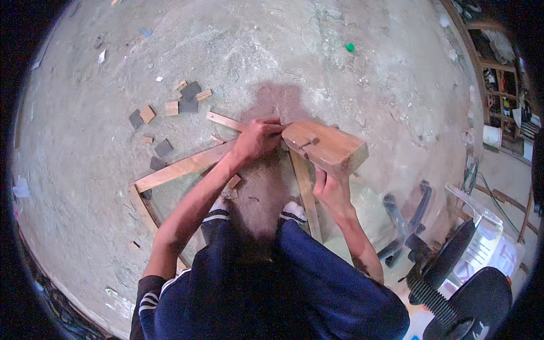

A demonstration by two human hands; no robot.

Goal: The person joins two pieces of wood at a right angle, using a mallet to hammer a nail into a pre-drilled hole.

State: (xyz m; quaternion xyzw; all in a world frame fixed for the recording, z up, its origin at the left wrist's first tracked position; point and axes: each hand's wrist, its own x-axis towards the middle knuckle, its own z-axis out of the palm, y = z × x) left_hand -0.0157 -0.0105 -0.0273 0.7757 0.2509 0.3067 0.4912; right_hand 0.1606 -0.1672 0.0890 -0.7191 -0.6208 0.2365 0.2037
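Note:
My right hand (333,195) is wrapped round the handle of a wooden mallet (326,141), whose blocky head is raised at the centre, just right of my left hand. My left hand (260,137) is closed at the corner of a wooden frame (184,169). What its fingers pinch is hidden by them and the mallet head. A thin wooden slat (225,120) sticks out to the left from behind that hand. The frame lies on the floor round my feet, with one long bar (306,195) running back towards me on the right.
Small wood blocks (171,108) and dark square pieces (188,101) lie scattered at the left. A green round thing (349,47) is farther off. At the right stand a dark wheeled chair base (408,221), a white plastic piece (481,209) and wooden shelving (498,85).

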